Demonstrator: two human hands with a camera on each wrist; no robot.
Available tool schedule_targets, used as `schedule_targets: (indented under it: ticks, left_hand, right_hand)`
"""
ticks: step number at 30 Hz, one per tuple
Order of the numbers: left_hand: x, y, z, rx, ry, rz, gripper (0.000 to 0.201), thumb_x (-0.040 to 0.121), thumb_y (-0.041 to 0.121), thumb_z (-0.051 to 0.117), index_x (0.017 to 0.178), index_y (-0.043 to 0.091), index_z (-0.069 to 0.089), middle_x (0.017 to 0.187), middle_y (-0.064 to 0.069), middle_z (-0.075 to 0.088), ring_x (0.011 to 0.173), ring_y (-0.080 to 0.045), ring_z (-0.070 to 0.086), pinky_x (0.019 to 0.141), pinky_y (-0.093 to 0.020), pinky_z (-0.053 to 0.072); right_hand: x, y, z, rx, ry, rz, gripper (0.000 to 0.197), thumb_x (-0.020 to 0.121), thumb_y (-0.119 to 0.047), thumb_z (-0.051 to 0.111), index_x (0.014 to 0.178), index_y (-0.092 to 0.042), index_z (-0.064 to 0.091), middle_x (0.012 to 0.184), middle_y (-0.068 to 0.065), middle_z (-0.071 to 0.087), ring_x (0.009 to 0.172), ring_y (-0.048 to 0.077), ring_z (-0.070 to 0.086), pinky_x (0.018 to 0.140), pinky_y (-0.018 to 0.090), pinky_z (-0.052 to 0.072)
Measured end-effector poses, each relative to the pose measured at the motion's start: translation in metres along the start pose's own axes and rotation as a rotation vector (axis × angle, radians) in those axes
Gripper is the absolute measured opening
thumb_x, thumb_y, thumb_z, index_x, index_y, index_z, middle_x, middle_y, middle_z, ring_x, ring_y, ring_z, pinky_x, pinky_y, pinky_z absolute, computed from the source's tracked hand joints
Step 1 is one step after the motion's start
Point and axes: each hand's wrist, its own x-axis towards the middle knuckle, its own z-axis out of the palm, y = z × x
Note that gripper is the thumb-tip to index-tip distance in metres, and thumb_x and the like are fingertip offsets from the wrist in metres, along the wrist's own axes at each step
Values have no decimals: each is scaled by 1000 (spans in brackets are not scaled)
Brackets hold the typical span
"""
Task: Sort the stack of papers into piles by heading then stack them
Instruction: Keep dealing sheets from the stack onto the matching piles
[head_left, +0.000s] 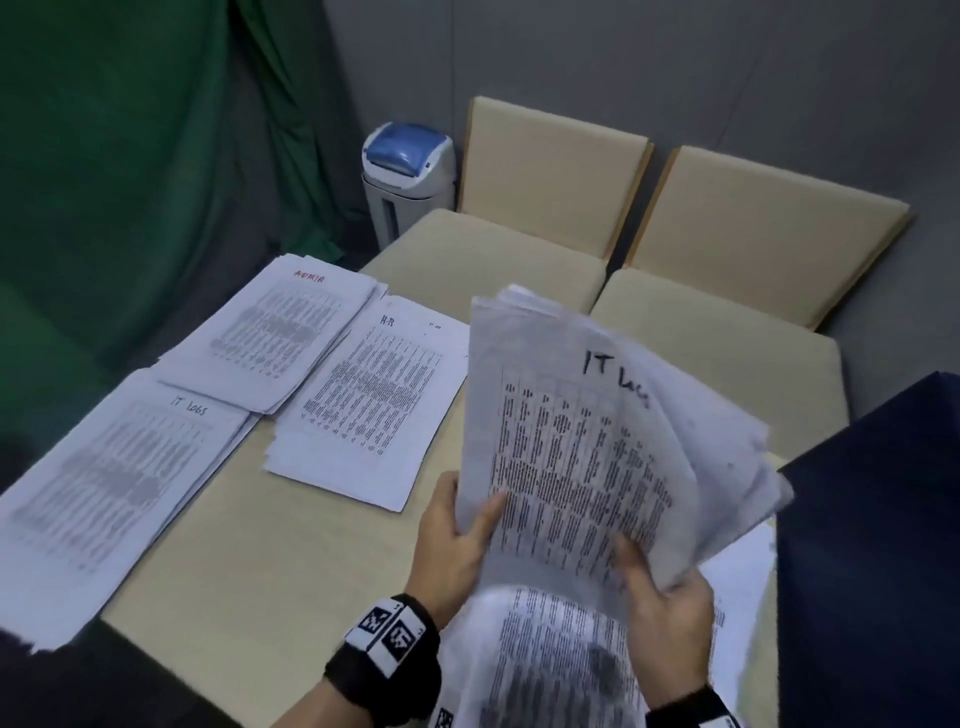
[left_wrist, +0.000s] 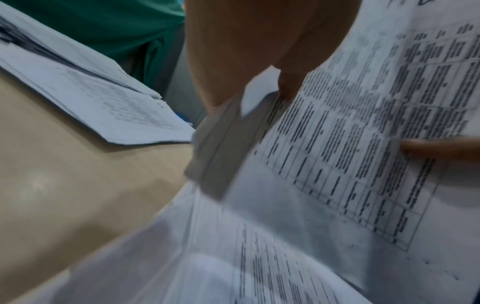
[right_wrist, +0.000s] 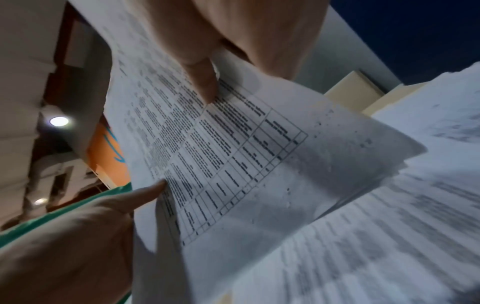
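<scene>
Both hands hold up a thick bundle of printed sheets (head_left: 587, 441) above the table's near right part; its front sheet is headed "IT Logs". My left hand (head_left: 457, 540) grips the bundle's lower left edge (left_wrist: 223, 148), thumb on the front. My right hand (head_left: 665, 618) pinches its lower right part, thumb (right_wrist: 202, 82) on the printed table. Another sheet (head_left: 550, 660) lies curled below the hands. On the table lie three piles: "IT Logs" (head_left: 104, 483) at the left, "Admin" (head_left: 275, 332) behind it, "HR" (head_left: 369, 400) in the middle.
The beige table (head_left: 291, 561) has bare surface between the piles and my hands. Two beige chairs (head_left: 550, 192) stand at its far side. A white and blue bin (head_left: 408, 176) stands by a green curtain (head_left: 114, 156). A dark blue object (head_left: 872, 545) borders the right.
</scene>
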Motion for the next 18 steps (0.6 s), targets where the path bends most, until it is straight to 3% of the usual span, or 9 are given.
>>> schedule_targets:
  ticks: [2, 3, 5, 7, 8, 9, 11, 14, 18]
  left_hand:
    - [2, 3, -10, -35, -7, -11, 40, 89, 50, 66, 118, 24, 58, 109, 1, 71, 101, -19, 69, 87, -48, 58]
    - [3, 1, -16, -23, -17, -24, 47, 89, 54, 63, 125, 24, 57, 116, 1, 70, 109, -19, 67, 92, -48, 55]
    - [1, -1, -35, 26, -7, -49, 63, 90, 60, 58, 137, 19, 51, 129, -1, 65, 121, -18, 61, 102, -49, 50]
    - [0, -2, -61, 56, 29, -71, 69, 90, 60, 60, 137, 10, 49, 127, -7, 65, 118, -24, 62, 100, -52, 50]
    - [0, 0, -76, 71, 49, -80, 65, 91, 56, 61, 134, 9, 51, 123, -8, 67, 113, -25, 64, 97, -51, 53]
    - [0, 0, -96, 80, 73, -80, 55, 93, 49, 62, 129, 9, 55, 116, -4, 70, 107, -22, 66, 93, -46, 55]
    - [0, 3, -140, 141, 111, -41, 25, 97, 36, 60, 111, 16, 63, 99, 5, 72, 90, -16, 67, 79, -32, 55]
    - [-6, 2, -226, 257, 272, -70, 33, 90, 48, 63, 100, 16, 67, 94, -9, 73, 87, -33, 67, 78, -48, 53]
    - [-15, -15, -349, 468, 456, -216, 25, 86, 32, 62, 88, 6, 62, 81, -12, 67, 78, -31, 61, 70, -38, 46]
  right_hand:
    - [-2, -7, 9, 26, -2, 6, 43, 86, -16, 72, 54, -18, 43, 45, -6, 43, 43, 11, 44, 58, 25, 37]
    - [-3, -10, 15, 55, -33, 2, 35, 85, -17, 72, 59, -18, 49, 48, -8, 51, 46, 9, 51, 62, 25, 41]
    - [-4, -11, 27, 82, -131, 45, 11, 84, -19, 74, 92, -19, 66, 77, -18, 72, 71, -6, 66, 69, 18, 48]
    - [1, 7, 38, 109, -201, 122, 50, 83, -33, 76, 127, -19, 59, 110, -15, 71, 98, -2, 67, 77, 16, 50]
    - [3, 16, 44, 65, -211, 149, 61, 80, -44, 76, 131, -19, 55, 114, -9, 68, 101, 6, 66, 77, 18, 51]
    - [3, 26, 51, 6, -214, 177, 63, 79, -50, 75, 128, -17, 54, 110, -2, 67, 98, 13, 66, 76, 22, 52]
    - [5, 47, 57, -142, -196, 225, 44, 87, -35, 73, 119, -12, 55, 95, 8, 66, 91, 28, 64, 78, 32, 49]
    - [3, 82, 63, -458, -237, 268, 28, 86, -9, 75, 108, -2, 59, 80, 9, 60, 81, 31, 58, 84, 36, 43]
    - [10, 114, 74, -694, -306, 213, 34, 77, -5, 82, 103, 3, 62, 88, 17, 59, 73, 32, 59, 80, 38, 50]
